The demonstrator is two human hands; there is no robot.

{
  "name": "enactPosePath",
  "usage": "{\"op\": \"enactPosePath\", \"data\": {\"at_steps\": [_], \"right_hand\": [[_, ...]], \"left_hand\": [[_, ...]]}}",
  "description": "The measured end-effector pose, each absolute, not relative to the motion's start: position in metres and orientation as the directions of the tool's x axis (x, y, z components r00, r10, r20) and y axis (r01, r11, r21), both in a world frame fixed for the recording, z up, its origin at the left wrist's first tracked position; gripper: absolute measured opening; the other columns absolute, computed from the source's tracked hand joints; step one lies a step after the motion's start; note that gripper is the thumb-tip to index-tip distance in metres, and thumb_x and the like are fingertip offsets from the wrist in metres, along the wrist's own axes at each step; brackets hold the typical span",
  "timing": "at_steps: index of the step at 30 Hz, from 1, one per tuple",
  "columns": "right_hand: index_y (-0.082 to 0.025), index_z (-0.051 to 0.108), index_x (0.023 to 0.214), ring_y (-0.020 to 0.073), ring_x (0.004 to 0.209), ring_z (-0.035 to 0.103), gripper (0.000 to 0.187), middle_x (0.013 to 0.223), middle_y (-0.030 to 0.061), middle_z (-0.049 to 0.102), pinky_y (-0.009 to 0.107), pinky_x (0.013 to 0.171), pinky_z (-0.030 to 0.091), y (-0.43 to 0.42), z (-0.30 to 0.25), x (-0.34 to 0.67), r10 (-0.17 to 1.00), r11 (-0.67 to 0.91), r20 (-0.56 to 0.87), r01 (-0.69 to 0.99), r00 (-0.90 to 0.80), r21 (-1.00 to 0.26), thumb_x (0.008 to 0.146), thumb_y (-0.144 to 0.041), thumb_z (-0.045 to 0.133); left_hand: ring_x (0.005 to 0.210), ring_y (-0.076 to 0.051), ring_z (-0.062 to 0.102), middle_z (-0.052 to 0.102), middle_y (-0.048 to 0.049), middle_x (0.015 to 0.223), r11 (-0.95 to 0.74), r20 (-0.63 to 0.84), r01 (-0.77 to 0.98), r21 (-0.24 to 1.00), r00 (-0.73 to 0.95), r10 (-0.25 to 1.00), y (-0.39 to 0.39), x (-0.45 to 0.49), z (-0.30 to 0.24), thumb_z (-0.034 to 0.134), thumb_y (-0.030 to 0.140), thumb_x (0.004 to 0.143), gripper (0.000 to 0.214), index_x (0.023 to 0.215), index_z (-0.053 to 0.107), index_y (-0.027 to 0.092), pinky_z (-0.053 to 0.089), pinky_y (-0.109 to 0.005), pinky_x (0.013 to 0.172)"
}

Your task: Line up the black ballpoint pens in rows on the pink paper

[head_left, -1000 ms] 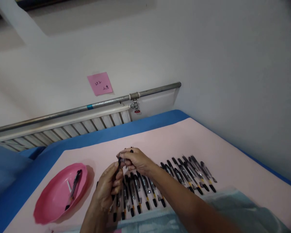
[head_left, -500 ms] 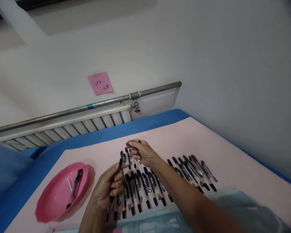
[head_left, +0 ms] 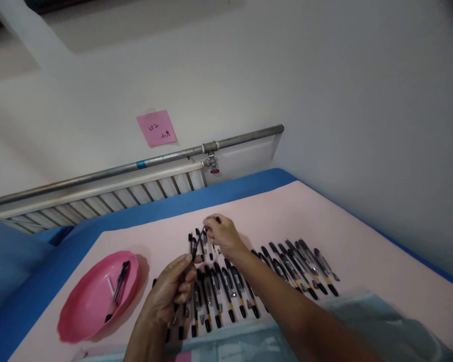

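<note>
My left hand (head_left: 173, 281) is closed around a black pen barrel (head_left: 194, 254), which points up and away. A thin, dark rod-like pen part (head_left: 200, 238) runs from the barrel's upper end to the fingertips of my right hand (head_left: 222, 235). The fingers of that hand are pinched on the rod, and a small black piece (head_left: 218, 219) pokes out above them. Below and between the hands lie several black-capped clear pens (head_left: 226, 286) in a row, loose caps beside some. A few upright-looking pens or parts sit just behind the left fingertips.
A pink bowl (head_left: 70, 306) at left holds a pen (head_left: 118, 291) and a small white stick (head_left: 110, 285). Another group of pens (head_left: 298, 266) lies to the right on the pink sheet (head_left: 272, 213). A radiator (head_left: 136, 196) and pipe (head_left: 249, 137) line the wall behind.
My right hand has shifted slightly right, and the thin rod now spans the gap between both hands. My left hand keeps its hold on the pen barrel.
</note>
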State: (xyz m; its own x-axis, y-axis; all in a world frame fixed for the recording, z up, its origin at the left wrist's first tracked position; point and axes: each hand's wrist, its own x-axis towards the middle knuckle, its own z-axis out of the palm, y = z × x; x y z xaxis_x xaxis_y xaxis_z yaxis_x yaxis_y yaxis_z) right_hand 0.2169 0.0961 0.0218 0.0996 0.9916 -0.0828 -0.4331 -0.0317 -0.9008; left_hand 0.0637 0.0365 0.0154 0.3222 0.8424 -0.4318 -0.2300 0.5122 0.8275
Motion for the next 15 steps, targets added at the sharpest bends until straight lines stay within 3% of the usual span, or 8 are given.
{"op": "enactPosePath", "data": {"at_steps": [2, 5, 7, 12, 15], "right_hand": [[-0.017, 0.044, 0.062, 0.0021, 0.036, 0.029, 0.014, 0.048, -0.0084, 0.038, 0.015, 0.032, 0.016, 0.106, 0.022, 0.232, 0.955, 0.052, -0.113, -0.530, 0.273, -0.846, 0.060, -0.023, 0.056], [-0.018, 0.038, 0.061, 0.0008, 0.037, 0.026, 0.017, 0.053, -0.0082, 0.038, 0.015, 0.032, 0.015, 0.114, 0.024, 0.250, 0.930, 0.087, -0.139, -0.571, 0.341, -0.816, 0.061, -0.024, 0.054], [-0.017, 0.041, 0.060, 0.0008, 0.037, 0.028, 0.018, 0.053, -0.0071, 0.041, 0.015, 0.031, 0.014, 0.112, 0.024, 0.249, 0.949, 0.037, -0.148, -0.564, 0.280, -0.825, 0.059, -0.023, 0.058], [-0.014, 0.051, 0.064, 0.0003, 0.035, 0.029, 0.015, 0.054, -0.0047, 0.048, 0.014, 0.031, 0.014, 0.095, 0.017, 0.218, 0.975, -0.217, -0.181, -0.393, -0.126, -0.893, 0.060, -0.022, 0.062], [-0.015, 0.048, 0.063, 0.0007, 0.034, 0.028, 0.015, 0.049, -0.0073, 0.044, 0.014, 0.032, 0.015, 0.091, 0.014, 0.207, 0.971, -0.227, -0.184, -0.349, -0.154, -0.909, 0.064, -0.023, 0.061]], "left_hand": [[0.037, 0.000, 0.026, 0.041, 0.0062, 0.055, 0.495, -0.427, -0.192, 0.847, 0.307, 0.851, 0.038, 0.062, 0.014, 0.066, 0.036, 0.069, 0.031, 0.088, 0.058, 0.013, 0.010, -0.012, 0.032], [0.041, -0.001, 0.032, 0.044, 0.0048, 0.058, 0.434, -0.374, -0.212, 0.876, 0.270, 0.887, 0.041, 0.057, 0.011, 0.068, 0.031, 0.068, 0.026, 0.084, 0.058, 0.013, 0.015, -0.012, 0.033], [0.041, -0.001, 0.032, 0.044, 0.0047, 0.058, 0.413, -0.358, -0.230, 0.881, 0.247, 0.901, 0.043, 0.053, 0.009, 0.068, 0.030, 0.068, 0.025, 0.084, 0.059, 0.012, 0.016, -0.012, 0.034], [0.040, 0.000, 0.031, 0.043, 0.0053, 0.058, 0.423, -0.363, -0.234, 0.875, 0.261, 0.895, 0.043, 0.054, 0.008, 0.067, 0.031, 0.068, 0.026, 0.084, 0.059, 0.013, 0.014, -0.012, 0.033], [0.039, 0.000, 0.030, 0.044, 0.0051, 0.058, 0.436, -0.380, -0.199, 0.878, 0.264, 0.886, 0.041, 0.058, 0.009, 0.067, 0.033, 0.068, 0.027, 0.084, 0.059, 0.013, 0.012, -0.012, 0.033]]}}
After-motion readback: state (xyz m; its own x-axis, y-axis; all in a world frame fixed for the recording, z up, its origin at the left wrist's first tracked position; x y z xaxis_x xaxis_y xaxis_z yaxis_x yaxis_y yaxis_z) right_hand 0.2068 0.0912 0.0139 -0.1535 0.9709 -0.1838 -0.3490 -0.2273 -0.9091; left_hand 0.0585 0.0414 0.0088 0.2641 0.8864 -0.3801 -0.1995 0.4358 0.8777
